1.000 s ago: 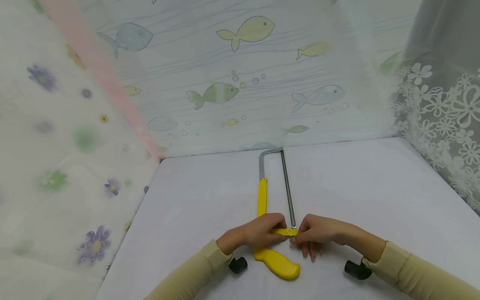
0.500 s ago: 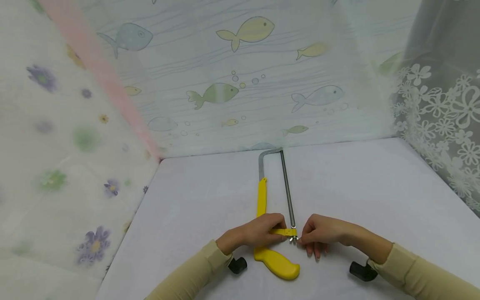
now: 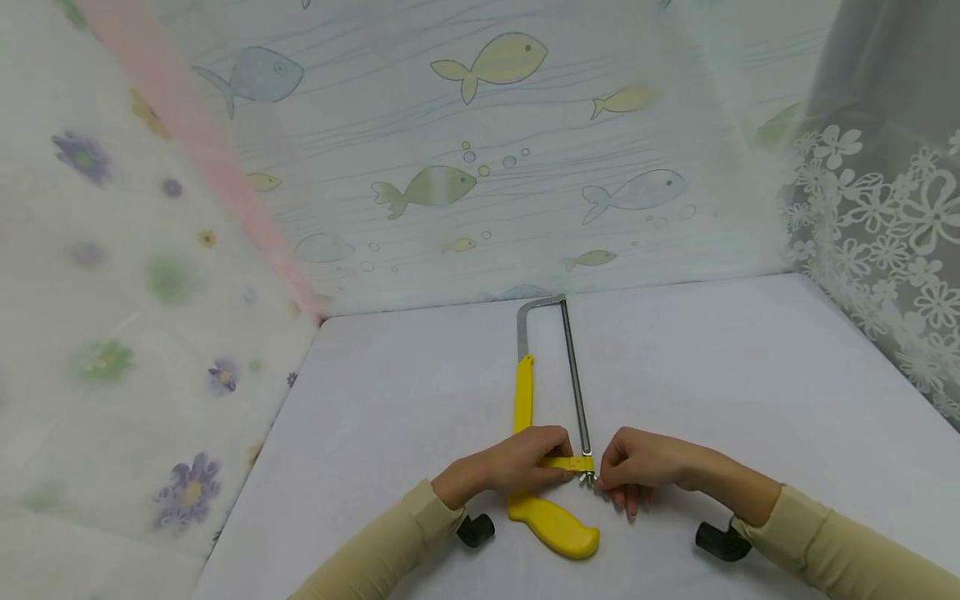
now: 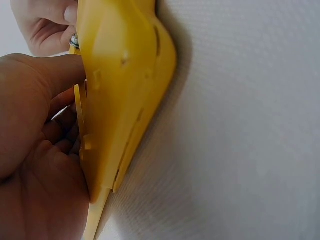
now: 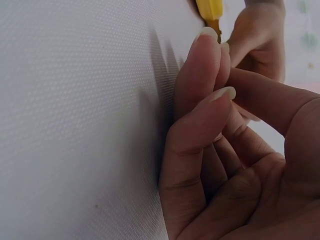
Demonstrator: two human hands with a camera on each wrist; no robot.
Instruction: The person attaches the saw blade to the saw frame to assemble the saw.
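Observation:
A hacksaw with a yellow handle point(image 3: 555, 529) and a thin metal blade point(image 3: 576, 383) lies flat on the white table point(image 3: 750, 375), its metal bow pointing away from me. My left hand point(image 3: 517, 467) grips the yellow frame just above the handle, fingers curled over the crossbar. In the left wrist view the handle point(image 4: 125, 90) fills the middle, with my left hand point(image 4: 30, 150) beside it. My right hand point(image 3: 637, 467) pinches the small metal nut point(image 3: 587, 477) at the blade's near end. In the right wrist view my right hand point(image 5: 225, 150) has curled fingers close together below the yellow end point(image 5: 210, 9).
A fish-patterned curtain point(image 3: 487, 150) closes off the table's far edge. A flowered curtain point(image 3: 112, 292) hangs on the left and white lace point(image 3: 885, 233) on the right. Black wrist mounts point(image 3: 476, 530) point(image 3: 722, 540) sit under both sleeves. Bare tabletop lies on both sides of the saw.
My right hand has drawn slightly to the right, so the metal nut at the blade's end now shows. The left hand and the saw have stayed put.

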